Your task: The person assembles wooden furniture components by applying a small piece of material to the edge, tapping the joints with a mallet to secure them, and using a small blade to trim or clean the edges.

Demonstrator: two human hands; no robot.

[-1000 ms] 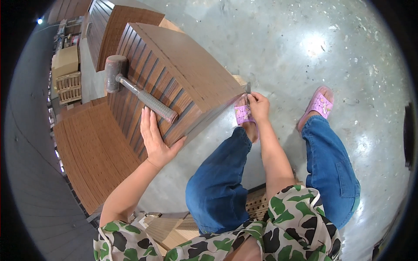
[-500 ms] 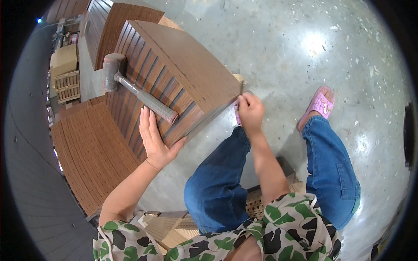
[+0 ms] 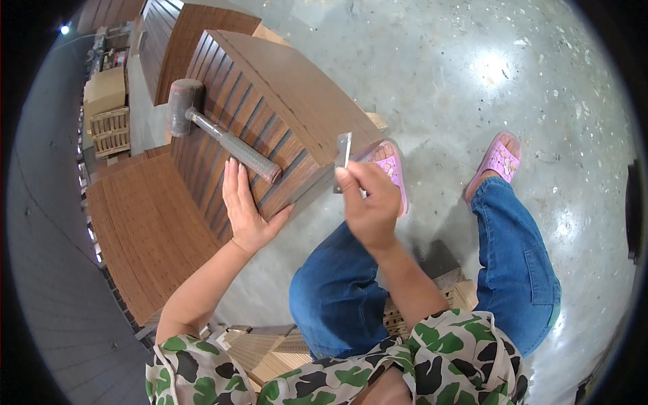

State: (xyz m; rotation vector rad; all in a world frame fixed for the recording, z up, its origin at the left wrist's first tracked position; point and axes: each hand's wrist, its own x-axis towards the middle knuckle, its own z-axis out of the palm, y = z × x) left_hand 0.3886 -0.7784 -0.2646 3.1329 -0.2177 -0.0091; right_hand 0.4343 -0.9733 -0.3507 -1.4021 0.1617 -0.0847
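Note:
A stack of brown grooved boards (image 3: 297, 81) stands in front of me, its top board slatted with dark grooves. My left hand (image 3: 248, 214) lies flat on the near end of the top board, fingers stretched out beside the handle of a mallet (image 3: 236, 148). That mallet rests across the slats, its large grey head at the far left. By the stack's right corner, my right hand (image 3: 373, 202) pinches a small flat metal piece (image 3: 344, 150) with a bright straight edge, seemingly a blade. Part of it is hidden by my fingers.
More brown board stacks stand at the left (image 3: 145, 236) and far left (image 3: 196, 44). Behind them are a cardboard box (image 3: 104, 94) and a wooden pallet (image 3: 110, 131). My feet in pink slippers (image 3: 501, 158) are on the grey concrete floor (image 3: 439, 81).
My right hand has come left and nearer from the stack's far right corner, bringing the metal piece into plain sight. The left hand stays flat on the board.

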